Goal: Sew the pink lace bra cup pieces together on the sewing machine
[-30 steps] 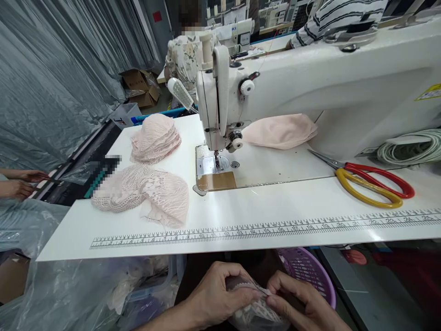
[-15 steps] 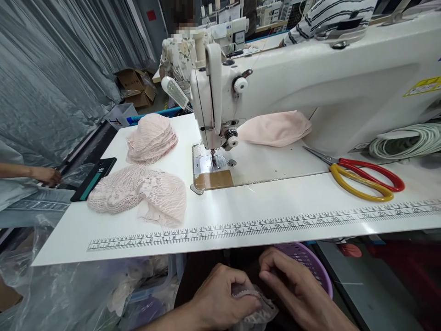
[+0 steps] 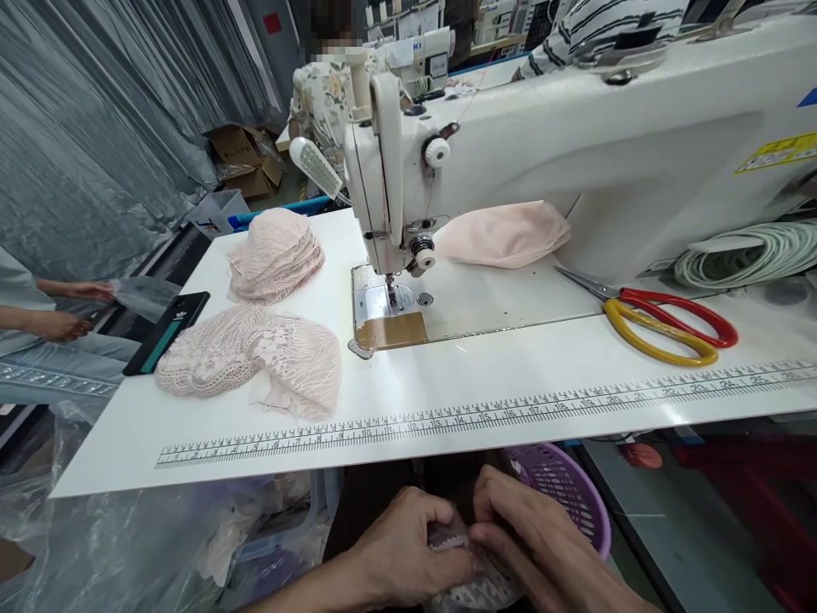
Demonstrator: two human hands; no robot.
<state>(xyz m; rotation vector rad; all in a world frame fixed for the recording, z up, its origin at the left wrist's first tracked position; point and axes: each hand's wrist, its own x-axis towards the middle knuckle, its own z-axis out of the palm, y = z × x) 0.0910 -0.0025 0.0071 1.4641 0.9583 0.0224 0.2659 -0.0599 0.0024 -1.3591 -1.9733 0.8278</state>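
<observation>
Below the table's front edge, my left hand (image 3: 414,545) pinches a piece of pale lace fabric (image 3: 485,589) between thumb and fingers. My right hand (image 3: 527,528) is right beside it, its fingers curled in at the fabric; what they hold is hidden. On the table stands a white sewing machine (image 3: 383,170), its presser foot over the metal plate. To its left are a stack of pink lace cups (image 3: 274,255) and some loose lace pieces (image 3: 255,353). Smooth pink fabric (image 3: 504,234) lies under the machine arm.
Scissors (image 3: 664,323) with red and yellow handles lie at the right, near coiled pale cord (image 3: 753,260). A dark phone (image 3: 167,334) sits at the left edge. A purple basket (image 3: 574,502) stands below. A co-worker's hands (image 3: 64,325) handle clear plastic at far left.
My right hand has moved left, closer to my left hand and the lace. At far left, the co-worker's second hand has come into view with clear plastic. The view has shifted slightly.
</observation>
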